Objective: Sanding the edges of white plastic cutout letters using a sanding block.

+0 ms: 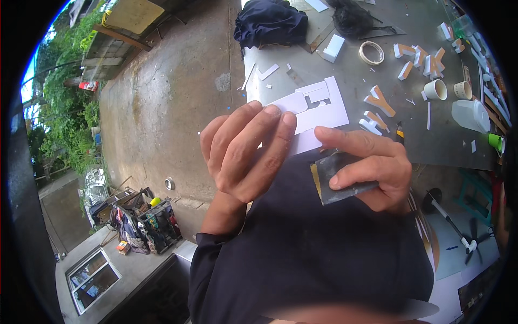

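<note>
My left hand (251,150) holds a flat white piece with a rounded corner (289,104), its fingers bent over the near end. Beyond the fingertips, a white sheet with cut-outs (323,113) lies at the table edge; whether the held piece touches it, I cannot tell. My right hand (372,166) pinches a dark abrasive sheet, likely sandpaper (340,178), with a worn yellowish edge, between thumb and fingers. The right index fingertip meets a white strip (305,141) close to my left fingers. My palms hide part of the white pieces.
White-faced letters with tan sides, such as a Y (379,101), lie on the metal table (408,146). Around them are a masking tape roll (371,53), paper cups (436,89), a utility knife (400,133) and a plastic container (469,116). Dark cloth (270,24) sits at the far edge.
</note>
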Available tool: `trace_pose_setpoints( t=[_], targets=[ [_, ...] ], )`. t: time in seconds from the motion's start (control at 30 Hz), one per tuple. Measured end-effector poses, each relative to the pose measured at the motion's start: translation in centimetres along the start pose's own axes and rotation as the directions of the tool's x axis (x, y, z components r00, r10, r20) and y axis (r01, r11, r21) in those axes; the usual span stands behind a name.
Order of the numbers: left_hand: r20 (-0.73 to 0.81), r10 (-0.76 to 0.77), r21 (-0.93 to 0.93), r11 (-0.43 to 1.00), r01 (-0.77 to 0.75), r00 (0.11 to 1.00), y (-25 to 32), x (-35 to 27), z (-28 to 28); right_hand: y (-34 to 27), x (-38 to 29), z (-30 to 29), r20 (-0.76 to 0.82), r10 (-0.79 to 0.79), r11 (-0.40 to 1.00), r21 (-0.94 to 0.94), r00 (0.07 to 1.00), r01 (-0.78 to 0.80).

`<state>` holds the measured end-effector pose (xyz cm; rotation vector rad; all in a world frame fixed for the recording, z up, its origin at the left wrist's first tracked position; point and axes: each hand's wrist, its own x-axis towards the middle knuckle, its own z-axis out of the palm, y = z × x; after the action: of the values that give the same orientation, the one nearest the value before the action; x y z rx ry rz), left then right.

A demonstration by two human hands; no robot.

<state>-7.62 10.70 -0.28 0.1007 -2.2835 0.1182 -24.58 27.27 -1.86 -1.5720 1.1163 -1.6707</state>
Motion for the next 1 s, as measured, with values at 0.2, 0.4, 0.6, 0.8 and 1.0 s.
trace_pose_setpoints(
  t=[0.2,0.4,0.6,0.8,1.0],
  targets=[
    [0.004,0.046,0.023,0.999,-0.046,0.999,0.7,0.9,0.3,0.7,-1.2,-1.7,-0.135,-0.008,0.999,0.039,0.991,0.013],
    [0.004,0.061,0.069,0.996,-0.061,0.998,1.1,1.0,0.7,1.2,-1.0,-1.9,-0.098,0.051,0.994,0.102,0.994,-0.040],
    [-0.005,0.046,0.154,0.987,-0.044,0.999,1.4,0.7,1.5,2.6,0.6,-1.2,-0.120,0.043,0.984,0.178,0.992,-0.021],
    [0.004,-0.015,-0.056,0.998,0.015,1.000,1.0,0.8,2.5,3.7,1.5,-1.1,-0.059,0.171,0.953,0.263,0.983,-0.150],
    [0.097,-0.221,-0.467,0.851,0.240,0.970,-0.2,0.6,2.9,6.0,1.1,-3.2,0.084,0.547,0.594,0.661,0.833,-0.457]
  ],
)
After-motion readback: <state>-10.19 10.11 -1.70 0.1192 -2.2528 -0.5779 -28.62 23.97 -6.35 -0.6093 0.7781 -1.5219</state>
